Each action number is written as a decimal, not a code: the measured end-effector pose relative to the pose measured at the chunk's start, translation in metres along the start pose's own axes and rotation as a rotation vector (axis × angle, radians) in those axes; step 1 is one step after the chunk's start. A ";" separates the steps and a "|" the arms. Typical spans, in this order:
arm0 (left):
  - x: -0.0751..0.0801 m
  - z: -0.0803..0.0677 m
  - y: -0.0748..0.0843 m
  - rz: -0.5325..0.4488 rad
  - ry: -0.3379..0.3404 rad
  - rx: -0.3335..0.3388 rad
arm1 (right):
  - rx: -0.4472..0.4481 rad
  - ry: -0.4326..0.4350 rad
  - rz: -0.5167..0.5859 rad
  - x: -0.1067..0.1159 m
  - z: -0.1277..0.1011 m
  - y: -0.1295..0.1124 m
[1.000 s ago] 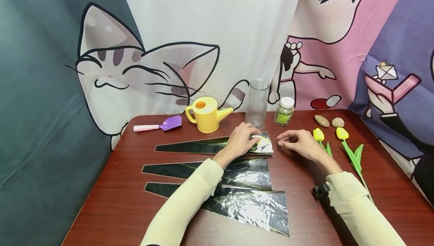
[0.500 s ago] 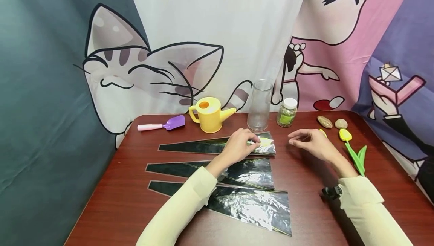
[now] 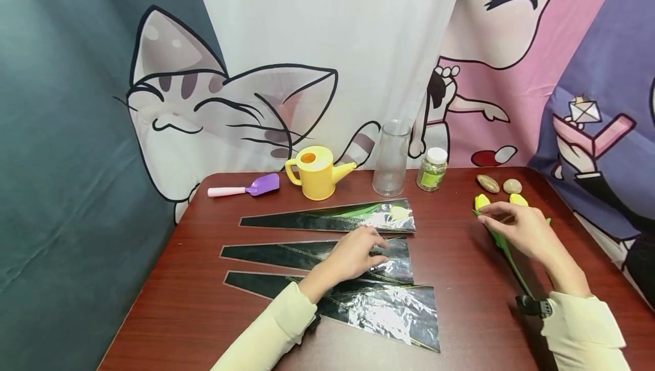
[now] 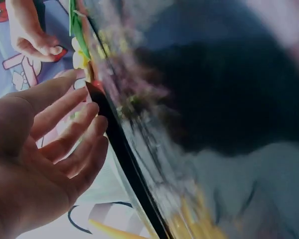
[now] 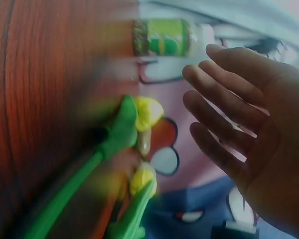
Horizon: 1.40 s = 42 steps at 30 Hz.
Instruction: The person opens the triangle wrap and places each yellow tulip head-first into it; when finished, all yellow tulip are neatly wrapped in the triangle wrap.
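Note:
Three clear-fronted flower sleeves with dark backs lie in rows on the table. In the far sleeve [image 3: 286, 220] is a yellow tulip [image 3: 400, 212] with green leaves. My left hand [image 3: 353, 254] hovers over the middle sleeve [image 3: 400, 257], fingers loosely bent and holding nothing; the near sleeve [image 3: 378, 314] is partly behind that arm. At the right, my right hand [image 3: 524, 232] is above two loose tulips, one with its yellow head [image 3: 481, 201] left of the fingers. In the right wrist view the fingers are spread, apart from the tulip [image 5: 148, 113] and the second tulip [image 5: 142, 181].
Along the back edge stand a purple toy shovel [image 3: 263, 184], a yellow watering can [image 3: 317, 180], a clear vase [image 3: 391, 161] and a white-capped jar [image 3: 432, 171]. Two stones [image 3: 488, 183] lie at the back right. A cartoon curtain [image 3: 307, 36] hangs behind the table.
My left hand has left the far sleeve and its tulip and come back toward me over the middle sleeve. My right hand has moved right, from bare table to the loose tulips.

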<state>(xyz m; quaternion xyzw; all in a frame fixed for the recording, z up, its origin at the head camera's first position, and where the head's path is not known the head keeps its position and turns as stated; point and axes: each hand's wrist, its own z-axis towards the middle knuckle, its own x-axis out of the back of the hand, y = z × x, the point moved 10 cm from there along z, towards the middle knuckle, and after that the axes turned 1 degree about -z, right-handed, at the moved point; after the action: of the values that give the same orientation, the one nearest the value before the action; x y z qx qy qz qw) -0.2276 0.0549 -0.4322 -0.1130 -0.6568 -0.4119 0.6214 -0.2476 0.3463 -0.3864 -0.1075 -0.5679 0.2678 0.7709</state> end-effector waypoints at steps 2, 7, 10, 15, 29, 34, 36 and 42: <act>-0.002 -0.002 -0.001 0.001 -0.004 0.009 | -0.054 0.025 0.024 0.006 -0.008 0.010; -0.005 -0.001 -0.005 -0.067 -0.018 -0.003 | -0.159 0.058 0.050 0.014 -0.024 0.031; -0.009 0.001 -0.006 -0.057 -0.048 -0.003 | -0.192 0.063 0.032 0.015 -0.026 0.038; -0.016 0.003 -0.007 0.026 -0.082 0.020 | -0.185 0.064 0.023 0.014 -0.023 0.041; -0.017 0.004 -0.003 0.122 -0.016 -0.005 | -0.125 0.040 0.025 0.008 -0.022 0.036; -0.013 0.002 -0.001 0.089 0.031 -0.014 | -0.116 0.030 0.027 0.007 -0.022 0.034; -0.012 0.000 -0.002 0.043 0.038 0.006 | -0.112 0.027 0.025 0.007 -0.021 0.033; 0.000 -0.002 -0.004 -0.084 0.111 0.012 | -0.115 0.023 0.020 0.006 -0.022 0.035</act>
<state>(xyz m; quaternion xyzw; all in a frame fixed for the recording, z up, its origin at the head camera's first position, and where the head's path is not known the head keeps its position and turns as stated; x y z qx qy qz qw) -0.2290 0.0506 -0.4339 -0.0582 -0.6280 -0.4393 0.6397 -0.2356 0.3818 -0.4053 -0.1605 -0.5722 0.2411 0.7672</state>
